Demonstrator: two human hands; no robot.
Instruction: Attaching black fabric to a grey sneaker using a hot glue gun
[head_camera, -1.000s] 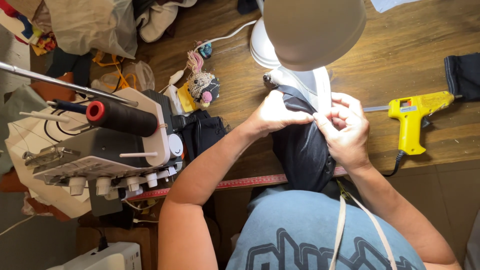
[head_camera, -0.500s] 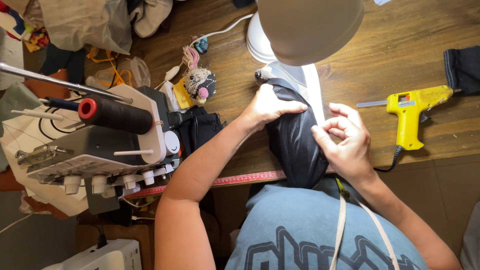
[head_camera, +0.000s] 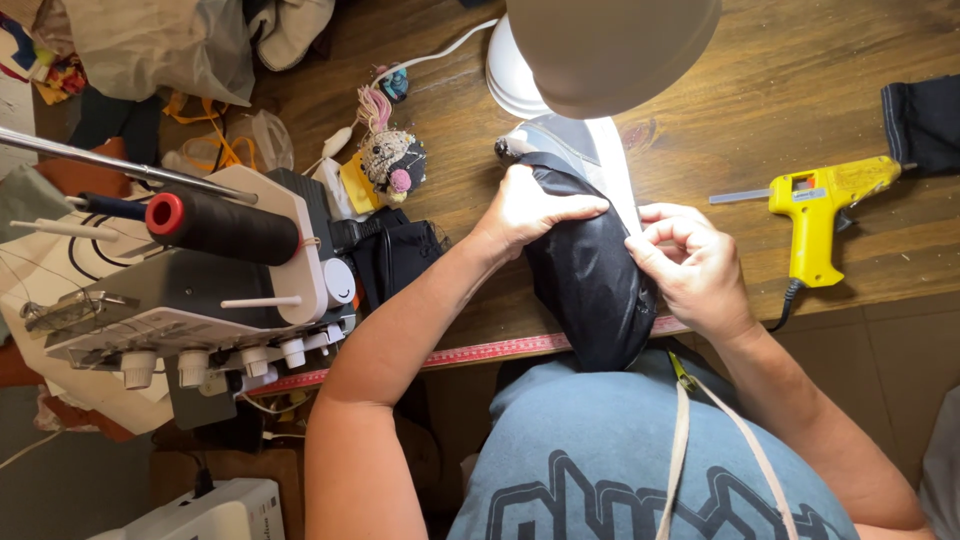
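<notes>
Fabric (head_camera: 585, 275) fitting over a form on the table (head_camera: 780, 90): left hand (head_camera: 530, 208) presses flat, right hand (head_camera: 690, 262) pinches its edge (white strip alongside); next needs a taut pull.

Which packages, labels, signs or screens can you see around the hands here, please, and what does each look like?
Plastic bag: far left of the table, pale, crumpled.
Clear wrapper: left of the small stuffed doll, see-through, with orange cord.
Yellow tag: beside the doll, small, flat.
Measuring strip: along the table's near edge, red, thin.
No screens or signs in view.
</notes>
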